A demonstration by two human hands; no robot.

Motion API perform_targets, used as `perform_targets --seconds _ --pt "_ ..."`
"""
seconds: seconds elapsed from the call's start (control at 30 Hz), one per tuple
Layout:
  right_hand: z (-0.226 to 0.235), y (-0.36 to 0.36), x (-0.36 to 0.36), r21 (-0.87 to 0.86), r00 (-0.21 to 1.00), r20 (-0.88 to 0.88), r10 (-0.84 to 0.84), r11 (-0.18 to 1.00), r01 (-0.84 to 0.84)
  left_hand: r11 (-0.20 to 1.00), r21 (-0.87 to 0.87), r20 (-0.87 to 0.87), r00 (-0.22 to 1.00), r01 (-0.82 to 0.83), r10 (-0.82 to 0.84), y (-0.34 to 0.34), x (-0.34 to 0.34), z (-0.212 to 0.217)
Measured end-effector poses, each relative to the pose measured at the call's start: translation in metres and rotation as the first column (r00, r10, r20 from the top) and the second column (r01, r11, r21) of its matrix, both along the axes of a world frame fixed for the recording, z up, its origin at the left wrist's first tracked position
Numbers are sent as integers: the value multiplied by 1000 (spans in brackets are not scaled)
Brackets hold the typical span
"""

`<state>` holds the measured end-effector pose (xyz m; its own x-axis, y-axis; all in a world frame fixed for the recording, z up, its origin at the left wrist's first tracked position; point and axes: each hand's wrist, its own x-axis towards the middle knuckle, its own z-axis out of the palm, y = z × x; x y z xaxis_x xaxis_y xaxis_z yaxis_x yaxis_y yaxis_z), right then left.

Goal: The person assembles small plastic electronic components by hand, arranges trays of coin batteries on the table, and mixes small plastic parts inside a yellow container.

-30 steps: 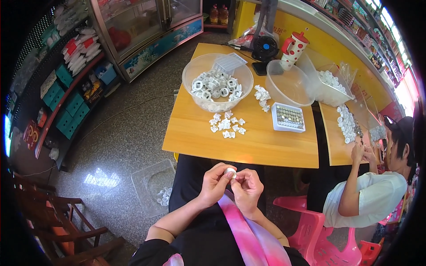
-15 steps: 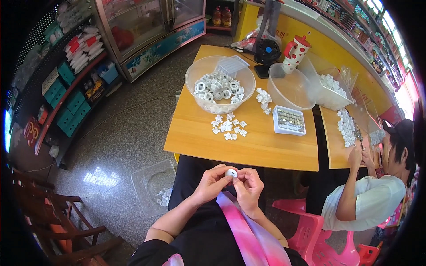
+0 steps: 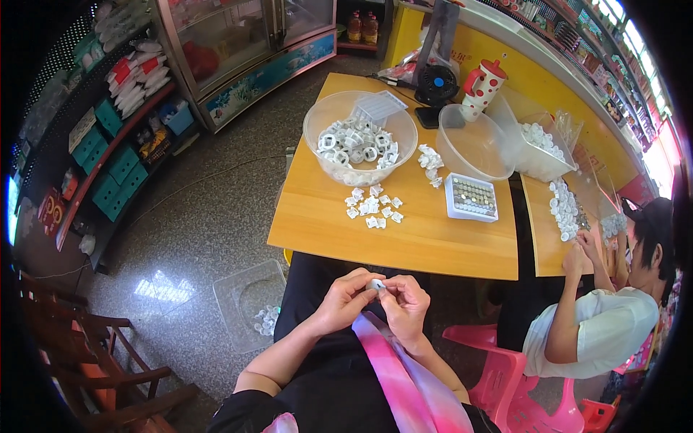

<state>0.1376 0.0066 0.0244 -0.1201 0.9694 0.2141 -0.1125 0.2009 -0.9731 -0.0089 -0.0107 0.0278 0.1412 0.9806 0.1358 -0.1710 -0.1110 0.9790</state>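
Observation:
Above my lap, just off the front edge of the table, a small round white plastic part (image 3: 377, 284) is pinched between my fingertips. My left hand (image 3: 343, 300) grips it from one side and my right hand (image 3: 404, 307) from the other, so the fingers cover most of it. On the wooden table (image 3: 325, 234) ahead lie several small white plastic pieces (image 3: 372, 206) in a loose group. Behind them stands a clear bowl (image 3: 355, 175) full of white ring-shaped parts (image 3: 354, 141). A white box (image 3: 472, 214) holding rows of small round metallic discs sits to the right.
An empty-looking clear tub (image 3: 473, 148), a black fan (image 3: 437, 84) and a dotted jug (image 3: 484, 85) stand farther back. On the floor at left is a clear bin (image 3: 234, 296) with white pieces. At right a co-worker (image 3: 592, 325) handles parts near a pink chair (image 3: 498, 368).
The round part has tilted between my fingers, showing less of its white face. My hands stay in nearly the same place. The co-worker's hands have shifted slightly.

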Motion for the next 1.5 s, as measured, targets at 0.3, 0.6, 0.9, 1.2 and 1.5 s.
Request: perform_targets --seconds 0.3,0.6,0.9,1.2,1.5 --pt "8 -1 -3 -97 988 -124 94 990 -107 990 -128 145 989 59 -40 -7 -5 -6" --pt "-3 5 10 -217 992 -53 114 968 -122 874 -430 380 833 -227 403 -34 -80 -31" --pt "1 38 -4 13 970 209 127 991 -133 419 -464 -636 623 -781 456 -140 -200 -328" --pt "8 79 -24 484 827 531 -187 867 -115 551 -342 -877 469 -761 103 -173 -176 -413" --pt "11 87 3 485 859 488 -157 867 -117 553 -419 -782 596 -720 183 -178 -230 -436"
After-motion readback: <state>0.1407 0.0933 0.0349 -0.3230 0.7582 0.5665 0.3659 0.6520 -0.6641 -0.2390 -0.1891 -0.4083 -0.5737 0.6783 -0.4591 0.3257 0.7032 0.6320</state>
